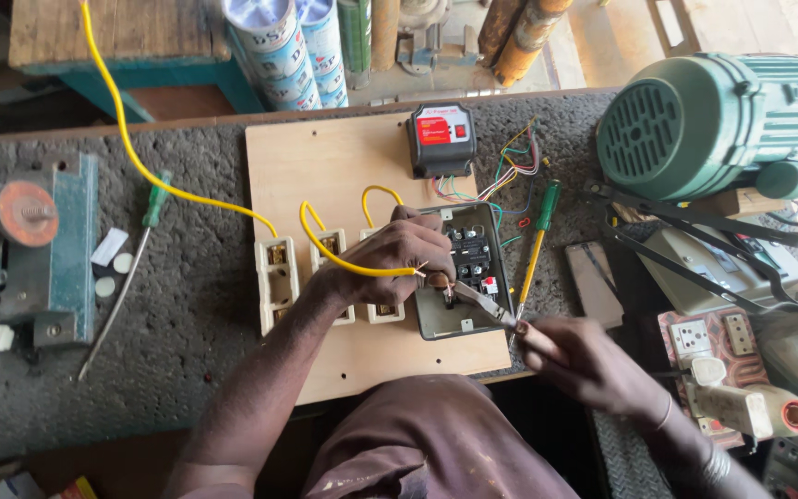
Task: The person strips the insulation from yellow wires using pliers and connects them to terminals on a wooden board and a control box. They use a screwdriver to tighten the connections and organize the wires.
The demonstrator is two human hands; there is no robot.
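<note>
- Landmark: the wooden board [362, 166] lying on the grey table [187, 370]. All places below are given relative to it.
- Left hand [397, 254] is over the board's right-hand part, its grip clenched on the free end of a yellow wire [348, 263]. That wire arcs back from the hand toward the row of cream fuse holders [277, 277] on the board's left part.
- Right hand [584, 360] is just off the board's lower right corner, its grip closed around the handles of pliers [482, 303]. The plier tips meet the yellow wire's end just beside the left fingers.
- The wire end sits at the left edge of the open grey switch box [459, 319], which is mounted on the board's right side. Whether the tips bite insulation or bare core I cannot tell; too small.
- Risk: plier tips work very near the left fingertips; a slip could nip them.
- Risk: too hard a squeeze may cut or nick the core instead of stripping it, judging by how little wire shows past the fingers.
- Risk: the wire is bowed and springy; if released it may flick toward the box terminals [473, 249].
- Risk: the loose multicoloured wires [510, 166] between the black unit [441, 139] at the board's top edge and the box could snag on the pliers.
- The green-handled screwdriver [538, 245] lies off the board's right edge, near the right forearm's path; a nudge could roll it.
</note>
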